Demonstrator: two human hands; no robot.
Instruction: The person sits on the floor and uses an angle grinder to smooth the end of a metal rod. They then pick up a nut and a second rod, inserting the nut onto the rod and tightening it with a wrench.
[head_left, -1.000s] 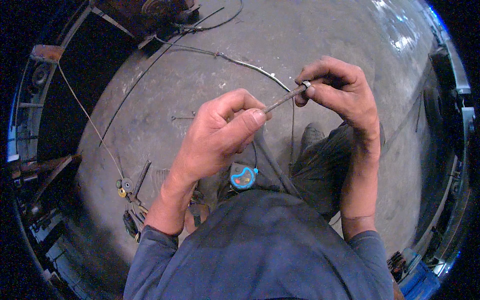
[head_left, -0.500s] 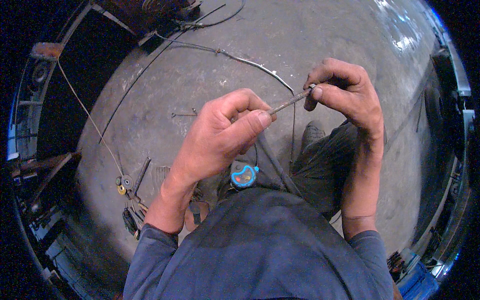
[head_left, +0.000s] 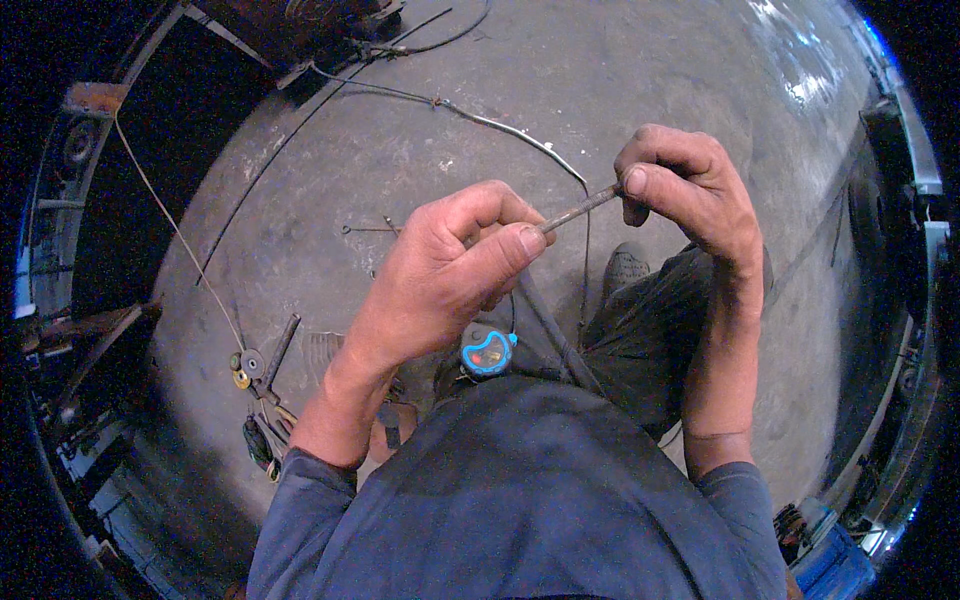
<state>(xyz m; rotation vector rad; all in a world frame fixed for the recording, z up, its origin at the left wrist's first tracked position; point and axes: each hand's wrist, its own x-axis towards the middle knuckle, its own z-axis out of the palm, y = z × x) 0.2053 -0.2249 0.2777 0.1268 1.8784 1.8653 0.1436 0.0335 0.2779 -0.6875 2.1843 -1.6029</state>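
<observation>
A slim metal rod [head_left: 580,207] slants between my two hands, its right end higher. My left hand [head_left: 440,260] is closed on its lower left part, thumb pressed along the top. Thumb and bent fingers of my right hand [head_left: 695,190] pinch the other end and hide it. Past the rod, a long cable with a shiny silver stretch [head_left: 520,134] runs over the floor and drops behind the right end. A blue-rimmed black device [head_left: 487,352] hangs on a cord at my lap.
On the concrete floor [head_left: 560,70], left of me, lie small discs [head_left: 253,362], a dark bar [head_left: 284,352] and other tools. A thin ring-ended rod [head_left: 368,229] lies beyond my left hand. Dark machinery [head_left: 320,25] stands far left, a blue container [head_left: 835,570] near right.
My right fingers have shifted slightly, and the threaded section with the small nut seen before is now covered. The left hand keeps its hold almost unmoved.
</observation>
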